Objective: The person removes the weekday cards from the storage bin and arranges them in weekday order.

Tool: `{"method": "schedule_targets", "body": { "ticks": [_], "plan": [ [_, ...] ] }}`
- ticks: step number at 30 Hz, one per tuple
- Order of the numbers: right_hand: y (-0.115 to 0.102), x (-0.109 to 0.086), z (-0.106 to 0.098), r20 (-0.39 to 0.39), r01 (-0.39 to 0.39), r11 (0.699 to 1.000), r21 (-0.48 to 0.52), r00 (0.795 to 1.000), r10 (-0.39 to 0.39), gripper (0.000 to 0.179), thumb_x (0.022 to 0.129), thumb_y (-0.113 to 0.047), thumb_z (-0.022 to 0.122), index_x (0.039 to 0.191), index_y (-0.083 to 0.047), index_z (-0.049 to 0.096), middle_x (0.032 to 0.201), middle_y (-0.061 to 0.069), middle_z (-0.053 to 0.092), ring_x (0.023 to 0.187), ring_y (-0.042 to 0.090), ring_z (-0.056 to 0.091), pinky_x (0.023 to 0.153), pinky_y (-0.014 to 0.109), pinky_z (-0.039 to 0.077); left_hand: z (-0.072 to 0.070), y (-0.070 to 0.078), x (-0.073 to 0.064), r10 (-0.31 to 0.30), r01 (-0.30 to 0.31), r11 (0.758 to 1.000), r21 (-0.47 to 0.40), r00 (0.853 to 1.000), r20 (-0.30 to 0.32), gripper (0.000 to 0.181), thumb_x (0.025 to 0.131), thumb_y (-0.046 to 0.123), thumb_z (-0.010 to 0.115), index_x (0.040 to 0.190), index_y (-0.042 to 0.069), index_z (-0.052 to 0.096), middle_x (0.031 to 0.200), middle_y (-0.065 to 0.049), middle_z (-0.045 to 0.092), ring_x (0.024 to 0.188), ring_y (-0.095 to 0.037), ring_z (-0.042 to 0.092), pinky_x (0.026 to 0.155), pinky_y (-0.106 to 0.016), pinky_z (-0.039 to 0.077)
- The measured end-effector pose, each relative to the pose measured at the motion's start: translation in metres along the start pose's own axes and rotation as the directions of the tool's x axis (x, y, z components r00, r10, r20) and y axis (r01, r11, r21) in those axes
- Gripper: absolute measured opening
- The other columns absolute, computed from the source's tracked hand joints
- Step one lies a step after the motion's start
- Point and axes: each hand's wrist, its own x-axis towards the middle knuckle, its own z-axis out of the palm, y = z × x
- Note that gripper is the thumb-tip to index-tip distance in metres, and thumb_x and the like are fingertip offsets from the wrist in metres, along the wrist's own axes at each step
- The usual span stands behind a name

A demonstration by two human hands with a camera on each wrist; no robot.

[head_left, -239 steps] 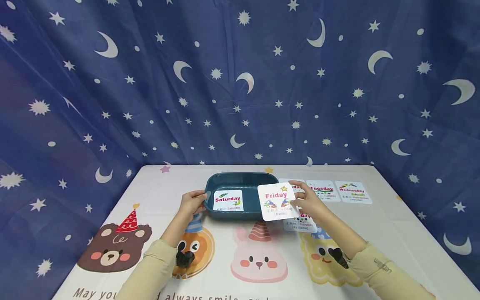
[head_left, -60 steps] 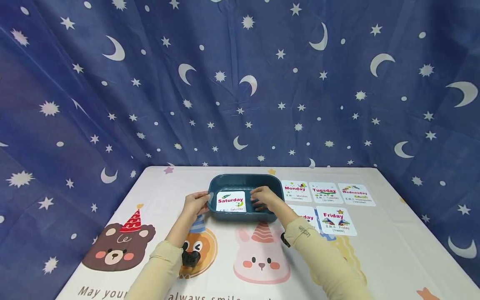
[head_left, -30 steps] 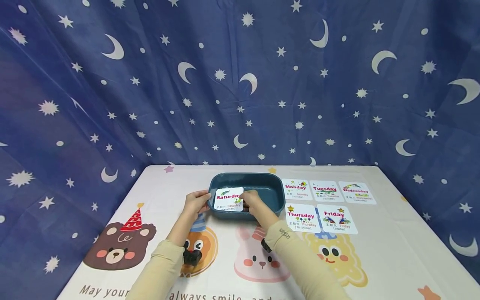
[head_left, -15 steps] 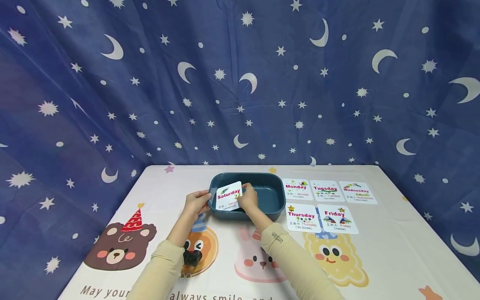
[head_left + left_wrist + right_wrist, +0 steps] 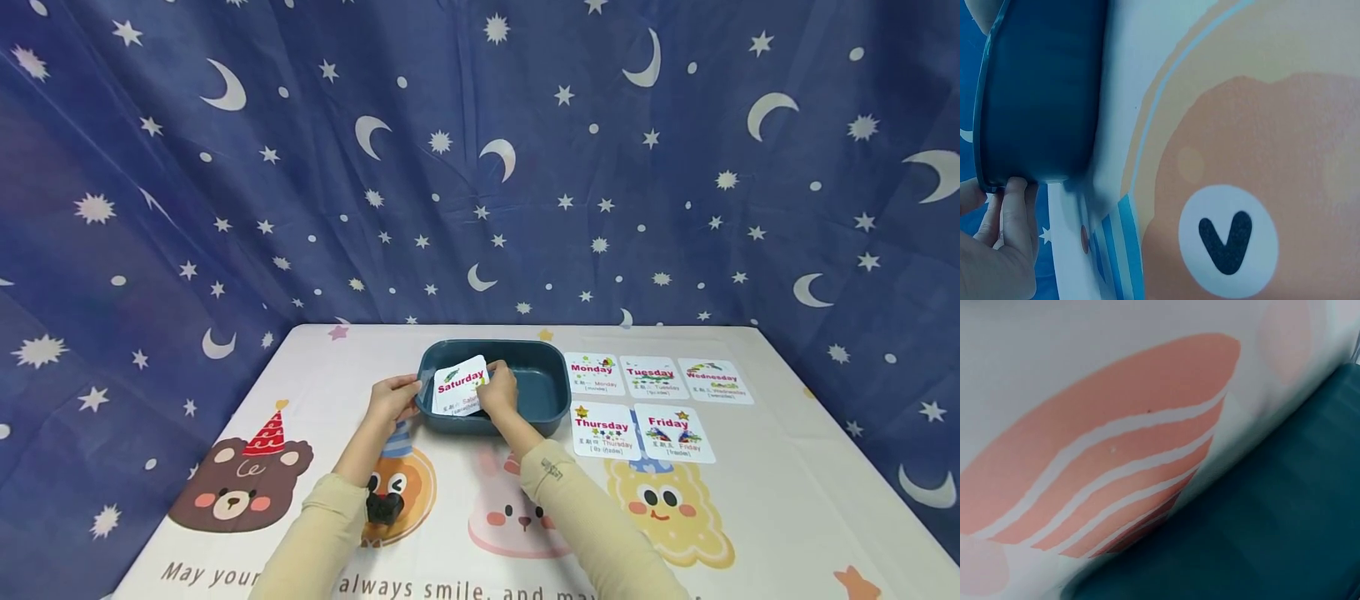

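Note:
A dark blue tray (image 5: pixel 536 421) stands on the table, its left end held at the rim by my left hand (image 5: pixel 392 400). In the left wrist view the thumb and fingers of that left hand (image 5: pixel 1004 250) pinch the rim of the tray (image 5: pixel 1041 94). My right hand (image 5: pixel 500 389) reaches into the tray and pinches the right edge of a white "Saturday" card (image 5: pixel 457 385). The card is tilted, its upper right corner raised. Its right edge is partly hidden by the fingers. Only the tray's outer wall (image 5: pixel 1260 512) and the cloth show in the right wrist view.
Right of the tray lie a "Monday" card (image 5: pixel 595 374), a "Tuesday" card (image 5: pixel 654 378) and a "Wednesday" card (image 5: pixel 716 382) in a row. Below them are a "Thursday" card (image 5: pixel 606 432) and a "Friday" card (image 5: pixel 675 433). A printed cloth (image 5: pixel 787 492) covers the table.
The Friday card went from the right hand to the table beside Thursday. The right hand then reached into the tray, took hold of the Saturday card and tilted it up. The left hand stays on the rim.

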Motion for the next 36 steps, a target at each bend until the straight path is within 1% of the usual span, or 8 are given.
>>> {"method": "schedule_targets", "body": {
  "ticks": [5,9,12,15,20,25,31,36],
  "plan": [
    [0.0,0.0,-0.001,0.007,-0.028,1.0,0.009,1.0,0.028,0.039,0.08,0.01,0.055,0.117,0.002,0.055,0.095,0.022,0.063,0.068,0.025,0.048,0.051,0.026,0.034,0.004,0.007,-0.009,-0.025,0.026,0.999,0.019,1.0,-0.016,0.034,0.092,0.007,0.058,0.123,-0.006,0.056,0.098,-0.013,0.062,0.067,-0.008,0.059,0.06,-0.02,0.053],
    [0.0,0.001,-0.001,-0.002,-0.011,0.999,-0.031,1.0,0.011,0.044,0.077,0.008,0.055,0.12,0.002,0.052,0.1,0.023,0.06,0.089,0.033,0.051,0.07,0.037,0.043,0.005,0.01,-0.014,-0.026,0.026,1.0,0.009,1.0,-0.016,0.034,0.092,0.005,0.056,0.124,-0.007,0.054,0.098,-0.012,0.062,0.063,-0.005,0.058,0.054,-0.016,0.05],
    [0.001,0.002,-0.001,0.0,-0.005,0.999,-0.043,1.0,0.005,0.042,0.078,0.007,0.052,0.12,0.004,0.052,0.098,0.022,0.058,0.09,0.035,0.053,0.078,0.043,0.044,0.005,0.01,-0.015,-0.019,0.019,1.0,0.014,1.0,-0.004,0.035,0.093,0.007,0.056,0.125,-0.007,0.054,0.1,-0.015,0.062,0.063,-0.006,0.058,0.054,-0.016,0.05],
    [0.002,0.003,-0.001,0.009,-0.011,1.0,-0.029,1.0,0.012,0.039,0.08,0.007,0.051,0.118,0.004,0.051,0.091,0.02,0.06,0.08,0.031,0.057,0.066,0.038,0.045,0.005,0.01,-0.014,-0.019,0.019,0.999,0.03,1.0,-0.005,0.035,0.093,0.008,0.057,0.125,-0.006,0.054,0.103,-0.017,0.062,0.064,-0.006,0.058,0.054,-0.015,0.05],
    [0.004,0.006,-0.002,0.03,-0.034,0.999,0.022,0.999,0.033,0.037,0.082,0.008,0.05,0.119,0.001,0.045,0.081,0.02,0.063,0.064,0.024,0.054,0.049,0.026,0.036,0.008,0.01,-0.009,-0.024,0.024,0.999,0.038,1.0,-0.014,0.035,0.093,0.009,0.057,0.125,-0.005,0.055,0.108,-0.019,0.062,0.065,-0.005,0.058,0.055,-0.015,0.05],
    [0.004,0.006,-0.004,-0.004,-0.005,0.998,0.064,1.0,0.005,0.044,0.081,0.011,0.048,0.123,-0.002,0.038,0.08,0.02,0.062,0.06,0.022,0.05,0.048,0.025,0.033,0.009,0.011,-0.01,-0.014,0.014,0.999,0.033,1.0,-0.003,0.036,0.093,0.008,0.057,0.126,-0.006,0.054,0.109,-0.02,0.062,0.066,-0.006,0.059,0.057,-0.017,0.052],
    [0.004,0.002,-0.002,-0.009,0.079,0.992,0.099,0.997,-0.078,0.067,0.079,0.016,0.045,0.139,-0.008,0.028,0.08,0.021,0.063,0.054,0.019,0.047,0.046,0.025,0.031,0.004,0.011,-0.013,-0.021,0.021,1.0,0.016,1.0,-0.006,0.036,0.093,0.007,0.057,0.125,-0.008,0.053,0.091,-0.009,0.063,0.06,-0.004,0.057,0.052,-0.016,0.05],
    [0.002,0.003,-0.005,-0.003,0.069,0.984,0.166,0.998,-0.069,0.079,0.079,0.018,0.044,0.148,-0.013,0.018,0.085,0.022,0.063,0.058,0.019,0.047,0.048,0.024,0.032,0.002,0.012,-0.012,-0.035,0.035,0.999,0.018,0.999,-0.006,0.036,0.093,0.007,0.057,0.126,-0.007,0.053,0.091,-0.007,0.062,0.058,-0.003,0.056,0.051,-0.015,0.048]
  ]
}}
